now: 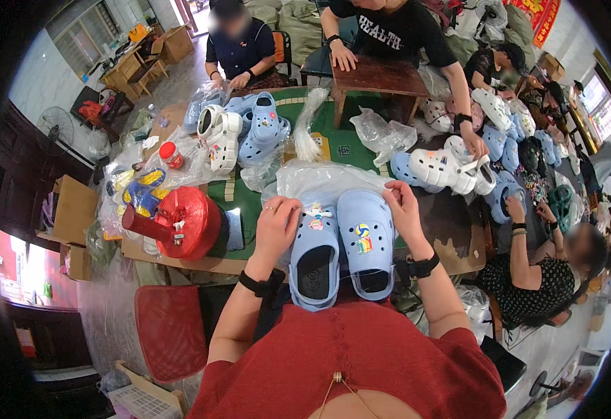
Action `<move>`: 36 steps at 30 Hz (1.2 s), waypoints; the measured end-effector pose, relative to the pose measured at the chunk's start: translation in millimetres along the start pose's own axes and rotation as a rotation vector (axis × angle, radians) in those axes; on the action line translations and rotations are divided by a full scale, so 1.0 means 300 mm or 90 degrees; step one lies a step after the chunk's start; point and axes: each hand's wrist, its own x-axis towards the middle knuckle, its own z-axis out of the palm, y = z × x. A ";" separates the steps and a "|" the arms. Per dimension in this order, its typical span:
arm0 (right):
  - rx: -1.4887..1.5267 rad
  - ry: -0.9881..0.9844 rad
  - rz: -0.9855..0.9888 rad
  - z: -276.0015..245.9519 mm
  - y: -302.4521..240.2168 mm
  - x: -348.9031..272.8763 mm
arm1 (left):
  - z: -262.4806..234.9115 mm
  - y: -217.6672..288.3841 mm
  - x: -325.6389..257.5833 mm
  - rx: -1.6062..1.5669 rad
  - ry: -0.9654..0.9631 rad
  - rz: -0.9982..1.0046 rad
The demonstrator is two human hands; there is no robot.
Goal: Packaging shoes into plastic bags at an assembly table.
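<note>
A pair of light blue clogs lies side by side between my hands, toes pointing away: the left clog (324, 234) has a cartoon charm, the right clog (377, 258) a ball and a rainbow charm. Just beyond their toes spreads a clear plastic bag (326, 176). My left hand (277, 222) is closed beside the left clog's toe, its fingertips at the bag's near edge. By the right clog's toe, my right hand (403, 208) pinches the bag's other side. How far the toes reach into the bag is hard to make out.
A red round container (188, 222) and a red-lidded jar (171, 155) stand left on the green-topped table (249, 192). White clogs (219, 143) and blue clogs (263, 133) lie farther back. At right, a co-worker's hand (474, 143) touches white clogs (431, 167). A wooden stool (379, 77) stands across.
</note>
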 end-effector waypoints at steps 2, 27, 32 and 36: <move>-0.016 -0.007 0.013 -0.005 -0.003 0.000 | 0.004 0.004 0.000 0.012 0.011 0.025; -0.065 0.021 -0.350 -0.002 0.009 0.018 | 0.030 -0.017 0.001 -0.031 0.035 0.065; -0.030 0.006 -0.256 0.019 0.050 0.023 | -0.020 -0.023 0.005 -0.066 -0.058 0.051; -0.074 -0.030 -0.285 -0.025 0.086 -0.001 | 0.034 -0.040 -0.051 -0.095 -0.014 0.120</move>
